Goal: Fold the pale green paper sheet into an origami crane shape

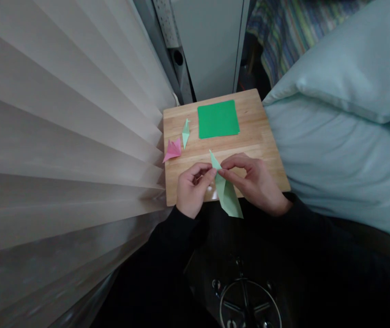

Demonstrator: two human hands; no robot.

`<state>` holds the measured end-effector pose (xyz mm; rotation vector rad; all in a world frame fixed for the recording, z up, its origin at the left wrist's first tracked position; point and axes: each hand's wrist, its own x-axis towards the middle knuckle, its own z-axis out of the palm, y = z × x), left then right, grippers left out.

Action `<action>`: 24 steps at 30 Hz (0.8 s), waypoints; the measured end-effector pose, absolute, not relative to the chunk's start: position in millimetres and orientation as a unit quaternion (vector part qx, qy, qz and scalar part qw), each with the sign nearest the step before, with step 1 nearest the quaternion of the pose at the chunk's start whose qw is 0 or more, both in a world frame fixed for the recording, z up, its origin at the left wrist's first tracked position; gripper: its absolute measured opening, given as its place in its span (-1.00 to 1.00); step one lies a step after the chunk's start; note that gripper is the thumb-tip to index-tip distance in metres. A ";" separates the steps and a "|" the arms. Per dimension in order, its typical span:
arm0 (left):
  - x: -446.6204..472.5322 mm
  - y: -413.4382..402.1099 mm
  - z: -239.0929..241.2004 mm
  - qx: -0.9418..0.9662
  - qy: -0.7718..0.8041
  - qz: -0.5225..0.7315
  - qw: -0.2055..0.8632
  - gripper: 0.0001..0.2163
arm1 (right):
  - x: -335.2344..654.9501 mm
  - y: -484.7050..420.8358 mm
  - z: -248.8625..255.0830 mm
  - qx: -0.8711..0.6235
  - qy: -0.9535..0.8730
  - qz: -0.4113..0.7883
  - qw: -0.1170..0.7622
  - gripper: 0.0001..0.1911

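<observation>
A long, narrow folded piece of light green paper [227, 193] is held over the near edge of a small wooden table [259, 136]. My left hand [192, 189] pinches it from the left, near its upper tip. My right hand [254, 182] pinches the same spot from the right, fingers curled. Both sleeves are dark.
On the table lie a stack of dark green square paper [218, 119], a small light green folded figure [185, 133] and a pink folded figure [172, 150]. A pleated curtain [61, 136] hangs at left. Pale blue pillows [345, 114] lie at right. A chair base [246, 303] shows below.
</observation>
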<state>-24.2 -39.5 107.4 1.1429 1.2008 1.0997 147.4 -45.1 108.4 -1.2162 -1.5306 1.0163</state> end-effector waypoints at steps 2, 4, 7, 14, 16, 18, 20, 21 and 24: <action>-24.1 -39.4 107.2 0.486 0.513 0.464 0.534 -0.84 | 146.7 -45.6 108.7 -0.490 -0.620 0.416 0.449 -0.82; -24.4 -39.2 105.7 0.481 0.518 0.466 0.532 -0.83 | 146.0 -46.0 109.5 -0.486 -0.621 0.421 0.449 -0.81; -25.0 -39.1 103.2 0.465 0.520 0.468 0.542 -0.81 | 145.0 -46.4 110.6 -0.486 -0.616 0.430 0.447 -0.81; -26.3 -39.0 100.6 0.452 0.513 0.462 0.564 -0.80 | 146.0 -47.0 110.4 -0.491 -0.618 0.432 0.437 -0.89; -26.5 -38.4 99.0 0.439 0.511 0.465 0.574 -0.79 | 147.0 -47.3 110.7 -0.487 -0.619 0.441 0.430 -0.88; -26.6 -37.5 97.1 0.415 0.508 0.478 0.585 -0.79 | 147.7 -48.0 111.1 -0.478 -0.619 0.457 0.424 -0.87; -26.7 -36.5 95.9 0.388 0.501 0.491 0.598 -0.78 | 148.0 -48.6 111.6 -0.468 -0.620 0.474 0.414 -0.87; -26.6 -36.0 95.8 0.376 0.496 0.497 0.605 -0.78 | 147.9 -48.8 111.9 -0.465 -0.622 0.480 0.408 -0.88; -26.0 -34.9 98.0 0.346 0.486 0.506 0.623 -0.79 | 147.3 -48.9 112.7 -0.459 -0.628 0.488 0.395 -0.88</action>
